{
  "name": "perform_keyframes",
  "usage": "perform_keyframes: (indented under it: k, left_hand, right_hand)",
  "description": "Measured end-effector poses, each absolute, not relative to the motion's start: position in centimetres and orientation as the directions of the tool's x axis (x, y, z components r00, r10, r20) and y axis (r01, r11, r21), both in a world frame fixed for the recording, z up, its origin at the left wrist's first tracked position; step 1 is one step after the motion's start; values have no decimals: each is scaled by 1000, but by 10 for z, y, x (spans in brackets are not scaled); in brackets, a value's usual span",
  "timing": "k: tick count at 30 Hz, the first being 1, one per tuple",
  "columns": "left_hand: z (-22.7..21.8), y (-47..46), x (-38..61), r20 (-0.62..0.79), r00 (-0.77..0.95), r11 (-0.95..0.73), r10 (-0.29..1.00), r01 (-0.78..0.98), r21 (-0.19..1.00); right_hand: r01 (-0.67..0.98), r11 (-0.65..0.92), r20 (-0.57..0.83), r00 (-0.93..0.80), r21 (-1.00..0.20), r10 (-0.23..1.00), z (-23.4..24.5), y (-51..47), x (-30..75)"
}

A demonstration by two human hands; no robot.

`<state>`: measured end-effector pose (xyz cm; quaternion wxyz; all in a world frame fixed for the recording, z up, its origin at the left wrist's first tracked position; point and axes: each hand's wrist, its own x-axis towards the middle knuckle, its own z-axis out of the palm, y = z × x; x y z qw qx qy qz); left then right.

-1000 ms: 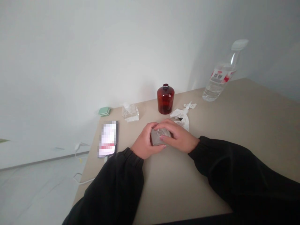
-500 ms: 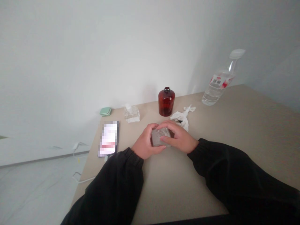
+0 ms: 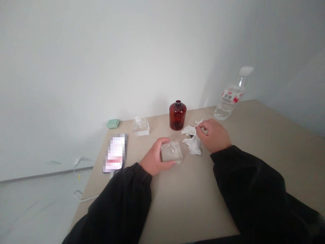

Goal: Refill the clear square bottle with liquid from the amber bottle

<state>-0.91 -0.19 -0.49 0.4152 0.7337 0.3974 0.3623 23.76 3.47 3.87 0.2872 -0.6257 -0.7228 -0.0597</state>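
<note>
My left hand (image 3: 153, 157) grips the side of a square, thick-walled glass bottle (image 3: 171, 151), which lies flat on the beige table (image 3: 188, 203) with a round neck or boss facing up. My right hand (image 3: 215, 135) is apart from that glass, off to the right. Its fingertips pinch the top of a crumpled white tissue (image 3: 193, 142) lying on the table. The tissue holds something small and dark, partly hidden in its folds.
Along the back stand an amber glass bottle (image 3: 177, 116), a small glass bottle (image 3: 140, 127) and a plastic water bottle (image 3: 226, 100). A pixelated phone (image 3: 114, 153) and a green case (image 3: 113, 123) lie left. A white cable (image 3: 85, 198) hangs past the table's left edge.
My right hand has let go of the glass bottle and moved right onto the tissue. My left hand stays on the bottle. The view has tilted, shifting the table lower in the frame.
</note>
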Motion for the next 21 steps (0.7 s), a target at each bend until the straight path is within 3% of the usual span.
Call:
perform_keyframes:
  k: [6, 15, 21]
  left_hand:
    - [-6, -1, -10, 194, 439, -341, 877, 287, 895]
    - [-3, -2, -9, 181, 447, -330, 876, 281, 901]
    - [-3, -1, -9, 202, 438, -355, 876, 300, 886]
  right_hand:
    - [983, 4, 308, 53, -183, 950, 26, 43, 249]
    - [988, 52, 247, -14, -148, 969, 30, 43, 240]
    - [990, 49, 34, -45, -136, 998, 39, 32, 228]
